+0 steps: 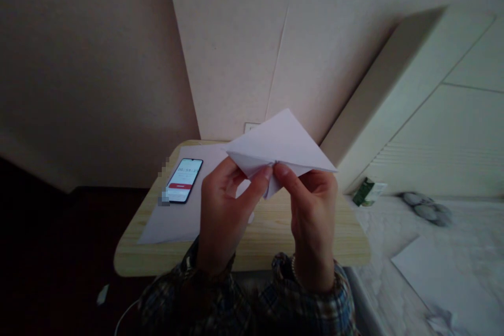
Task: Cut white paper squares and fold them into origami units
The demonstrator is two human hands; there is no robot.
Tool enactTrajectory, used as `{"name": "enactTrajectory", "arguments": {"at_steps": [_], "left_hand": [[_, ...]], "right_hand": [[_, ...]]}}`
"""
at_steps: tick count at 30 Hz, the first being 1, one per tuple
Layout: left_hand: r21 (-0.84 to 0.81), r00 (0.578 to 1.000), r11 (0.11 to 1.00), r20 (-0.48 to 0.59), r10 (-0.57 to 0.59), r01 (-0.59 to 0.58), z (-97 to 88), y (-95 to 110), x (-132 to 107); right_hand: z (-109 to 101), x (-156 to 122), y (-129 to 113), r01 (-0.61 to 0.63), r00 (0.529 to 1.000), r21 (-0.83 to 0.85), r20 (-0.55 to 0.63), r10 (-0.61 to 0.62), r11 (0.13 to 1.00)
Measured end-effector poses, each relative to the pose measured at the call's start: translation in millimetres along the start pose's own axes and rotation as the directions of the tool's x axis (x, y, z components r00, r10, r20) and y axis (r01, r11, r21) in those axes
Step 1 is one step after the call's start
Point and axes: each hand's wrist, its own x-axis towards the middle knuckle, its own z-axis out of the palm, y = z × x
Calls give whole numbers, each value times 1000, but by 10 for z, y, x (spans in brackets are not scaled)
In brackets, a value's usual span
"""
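Note:
A folded white paper [280, 143] with a pointed, triangular shape is held up in front of me over a small wooden table [271, 241]. My left hand [224, 210] pinches its lower edge from the left, thumb meeting fingers. My right hand [311, 210] pinches the same edge from the right, its fingertips touching those of the left. Both wrists wear plaid sleeves.
A flat white sheet [181, 215] lies on the table with a phone [184, 179] lit up on it. A wall socket [250, 127] sits behind. At right is a bed [452, 231] with a headboard [413, 94], another sheet [444, 278] and a green box [363, 191].

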Motion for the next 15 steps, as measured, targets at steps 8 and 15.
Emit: {"name": "enactTrajectory", "arguments": {"at_steps": [8,15], "left_hand": [[88,1000,996,0,3,-3,-25,-6,-18],[118,999,993,50,-22,16,-41,78,-16]], "right_hand": [[-5,4,29,-82,996,-19,18,82,996],[32,-24,29,-35,999,-8,-32,35,999]]}}
